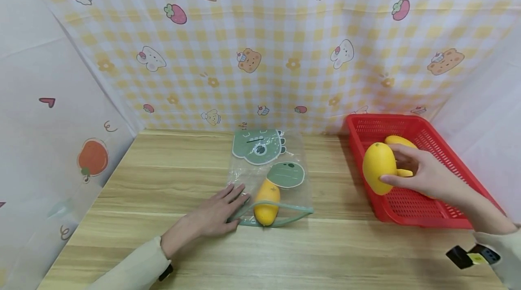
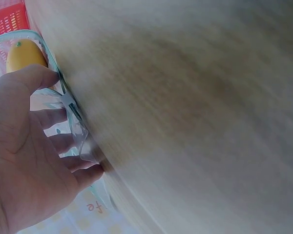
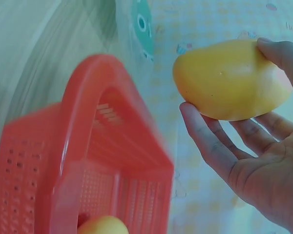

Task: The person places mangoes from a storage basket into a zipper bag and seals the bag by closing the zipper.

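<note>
My right hand point(image 1: 423, 174) holds a yellow mango point(image 1: 376, 168) above the left side of the red basket, fingers and thumb around it. In the right wrist view, the same mango point(image 3: 229, 80) sits between thumb and fingertips. On the table lies a clear zip bag point(image 1: 293, 197) with green cartoon prints, its mouth toward me and parted. Inside it, near the mouth, is a yellow-orange fruit point(image 1: 266, 215) that resembles a mango. My left hand point(image 1: 215, 213) rests on the bag's left edge with fingers spread, its thumb point(image 2: 41, 77) by the green rim.
The red perforated basket point(image 1: 386, 217) stands at the right of the wooden table point(image 1: 163, 159). It contains more yellow fruit point(image 1: 399, 140), partly hidden by my right hand. A checked curtain point(image 1: 277, 86) hangs along the table's back edge, and white cloth point(image 1: 49, 145) covers the left side.
</note>
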A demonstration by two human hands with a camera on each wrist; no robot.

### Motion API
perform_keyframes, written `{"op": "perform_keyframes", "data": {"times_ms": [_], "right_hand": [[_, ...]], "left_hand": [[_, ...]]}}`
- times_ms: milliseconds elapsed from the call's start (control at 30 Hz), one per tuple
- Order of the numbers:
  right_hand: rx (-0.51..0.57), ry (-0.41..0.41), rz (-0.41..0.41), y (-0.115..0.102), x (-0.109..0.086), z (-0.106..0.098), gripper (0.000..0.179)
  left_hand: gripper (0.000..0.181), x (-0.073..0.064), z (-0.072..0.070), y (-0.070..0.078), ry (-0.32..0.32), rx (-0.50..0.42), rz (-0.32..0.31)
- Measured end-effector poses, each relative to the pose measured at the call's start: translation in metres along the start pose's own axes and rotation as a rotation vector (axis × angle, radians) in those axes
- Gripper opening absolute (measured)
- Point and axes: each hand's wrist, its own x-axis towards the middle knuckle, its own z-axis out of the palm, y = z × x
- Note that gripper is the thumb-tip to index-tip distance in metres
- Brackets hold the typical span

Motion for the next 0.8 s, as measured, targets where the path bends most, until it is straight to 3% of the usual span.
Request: {"op": "perform_keyframes", "data": {"times_ms": [433, 800], "right_hand": [[0.065, -0.025, 0.052, -0.009, 0.005, 0.019, 0.056], [0.172, -0.060, 0.039, -0.009, 0.014, 0.039, 0.055]], "left_hand": [[0.067, -0.001, 0.000, 0.000, 0.006, -0.002, 0.007], [0.065, -0.001, 0.000, 0.002, 0.022, -0.018, 0.020]]}}
